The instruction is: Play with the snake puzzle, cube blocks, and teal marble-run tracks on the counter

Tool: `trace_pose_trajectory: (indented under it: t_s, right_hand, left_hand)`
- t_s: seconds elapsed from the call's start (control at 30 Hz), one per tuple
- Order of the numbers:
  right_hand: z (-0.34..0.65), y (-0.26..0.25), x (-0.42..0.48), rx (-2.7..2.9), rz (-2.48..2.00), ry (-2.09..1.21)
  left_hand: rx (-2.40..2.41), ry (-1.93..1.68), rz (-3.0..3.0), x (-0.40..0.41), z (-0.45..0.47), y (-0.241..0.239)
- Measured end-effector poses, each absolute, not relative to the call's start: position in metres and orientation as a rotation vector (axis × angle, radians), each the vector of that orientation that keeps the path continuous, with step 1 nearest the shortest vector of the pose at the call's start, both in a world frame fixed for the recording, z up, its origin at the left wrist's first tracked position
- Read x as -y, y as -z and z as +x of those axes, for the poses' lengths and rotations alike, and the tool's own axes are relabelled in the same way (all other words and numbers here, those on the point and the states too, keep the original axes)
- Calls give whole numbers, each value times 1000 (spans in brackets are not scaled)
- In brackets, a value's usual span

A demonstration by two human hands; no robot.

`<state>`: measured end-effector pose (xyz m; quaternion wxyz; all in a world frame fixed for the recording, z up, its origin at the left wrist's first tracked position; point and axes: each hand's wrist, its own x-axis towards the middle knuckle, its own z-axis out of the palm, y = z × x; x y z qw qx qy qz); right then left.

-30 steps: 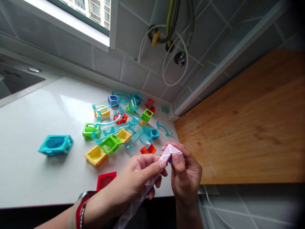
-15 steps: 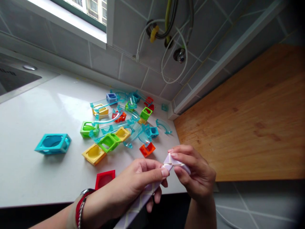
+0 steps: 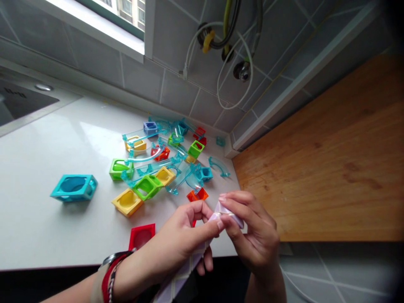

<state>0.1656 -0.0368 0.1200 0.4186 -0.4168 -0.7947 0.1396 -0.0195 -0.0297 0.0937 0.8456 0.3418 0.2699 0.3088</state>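
- My left hand (image 3: 186,235) and right hand (image 3: 252,235) are close together at the near edge of the tabletop (image 3: 47,147). Both pinch the folded top end of the lilac segmented strip (image 3: 186,267), and its tail hangs under my left palm.
- It looks light and made of rigid plastic, hinged between segments, so it probably flops unless I grip next to a joint. The faces look smooth and may be slippery.
- Just beyond my fingers lie a red square frame (image 3: 141,235) and an orange block (image 3: 197,195).
- Farther back is a pile of clear blue track pieces (image 3: 186,176) and coloured blocks.
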Motion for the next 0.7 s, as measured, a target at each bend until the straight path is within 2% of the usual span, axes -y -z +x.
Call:
trace_pose_trajectory:
  t_s: [0.23, 0.43, 0.7]
  right_hand:
    - [175, -125, 43, 2125, -1080, -450]
    - [170, -110, 31, 1724, -948, -588]
    - [164, -89, 10, 1455, -843, -838]
  left_hand:
    - [-637, -692, 790, 32, -20, -92]
    - [-602, -735, 756, 33, -26, -105]
    - [-468, -680, 483, 23, -29, -103]
